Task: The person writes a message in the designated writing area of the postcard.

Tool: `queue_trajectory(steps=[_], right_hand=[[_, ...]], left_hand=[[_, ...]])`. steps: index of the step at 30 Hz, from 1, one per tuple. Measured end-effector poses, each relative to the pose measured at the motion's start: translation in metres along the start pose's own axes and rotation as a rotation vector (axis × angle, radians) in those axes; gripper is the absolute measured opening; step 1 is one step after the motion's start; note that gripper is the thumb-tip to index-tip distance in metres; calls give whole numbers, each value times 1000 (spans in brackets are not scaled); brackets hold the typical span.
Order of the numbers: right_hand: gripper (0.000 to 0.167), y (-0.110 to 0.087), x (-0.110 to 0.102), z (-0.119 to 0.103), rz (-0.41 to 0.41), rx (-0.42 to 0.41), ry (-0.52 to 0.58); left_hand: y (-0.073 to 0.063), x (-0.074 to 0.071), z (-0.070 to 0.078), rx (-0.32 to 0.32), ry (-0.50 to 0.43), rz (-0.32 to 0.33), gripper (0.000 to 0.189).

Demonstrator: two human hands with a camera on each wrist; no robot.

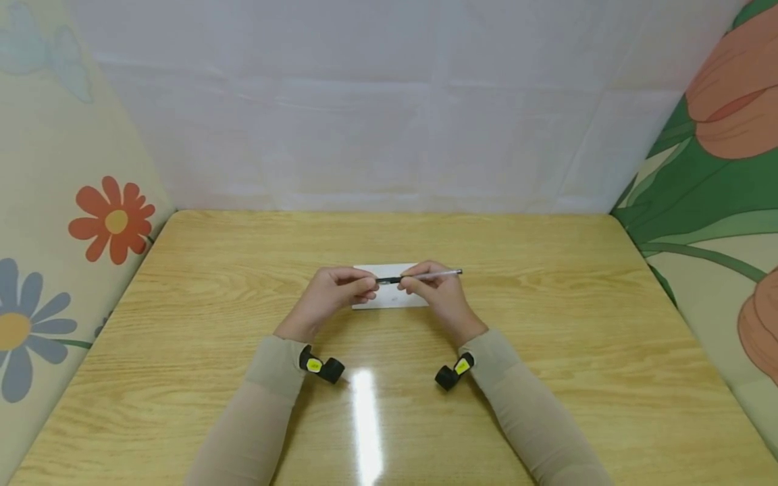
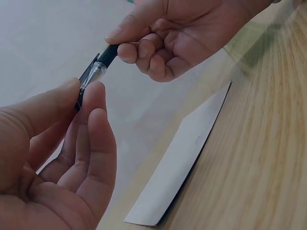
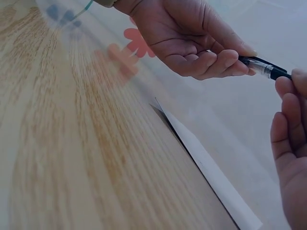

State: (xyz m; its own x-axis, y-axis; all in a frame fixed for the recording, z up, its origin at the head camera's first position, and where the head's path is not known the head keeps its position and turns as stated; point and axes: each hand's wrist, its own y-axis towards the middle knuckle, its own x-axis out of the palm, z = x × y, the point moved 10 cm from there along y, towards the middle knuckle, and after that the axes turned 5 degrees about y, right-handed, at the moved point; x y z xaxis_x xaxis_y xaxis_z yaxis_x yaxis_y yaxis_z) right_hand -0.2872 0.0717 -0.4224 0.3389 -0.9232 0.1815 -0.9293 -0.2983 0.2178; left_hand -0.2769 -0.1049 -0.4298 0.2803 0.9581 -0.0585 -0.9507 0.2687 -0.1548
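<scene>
Over the white paper (image 1: 372,297), both hands hold one gel pen (image 1: 434,273) level between them. My left hand (image 1: 334,293) pinches the dark end of its cap (image 2: 78,101) between thumb and fingertips. With thumb and fingers, my right hand (image 1: 442,293) grips the pen by its black grip section (image 2: 109,55), and the pale barrel sticks out to the right past that hand. Between the two hands show a clear conical part and the cap's black clip (image 3: 271,64). The clip reaches along the pen toward the right hand.
Faint small marks show on the paper, which lies on the wood-grain table (image 1: 547,304). A white sheet (image 1: 365,135) hangs behind the table, with flower-painted panels (image 1: 115,223) on both sides. Each wrist wears a black camera band (image 1: 322,366).
</scene>
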Motion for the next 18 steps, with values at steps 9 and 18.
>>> queue_trajectory(steps=[9, 18], right_hand=[[6, 1, 0, -1, 10, -12, 1], [23, -2, -1, -2, 71, -8, 10]], left_hand=[[2, -1, 0, 6, -8, 7, 27], [0, 0, 5, 23, 13, 35, 31]])
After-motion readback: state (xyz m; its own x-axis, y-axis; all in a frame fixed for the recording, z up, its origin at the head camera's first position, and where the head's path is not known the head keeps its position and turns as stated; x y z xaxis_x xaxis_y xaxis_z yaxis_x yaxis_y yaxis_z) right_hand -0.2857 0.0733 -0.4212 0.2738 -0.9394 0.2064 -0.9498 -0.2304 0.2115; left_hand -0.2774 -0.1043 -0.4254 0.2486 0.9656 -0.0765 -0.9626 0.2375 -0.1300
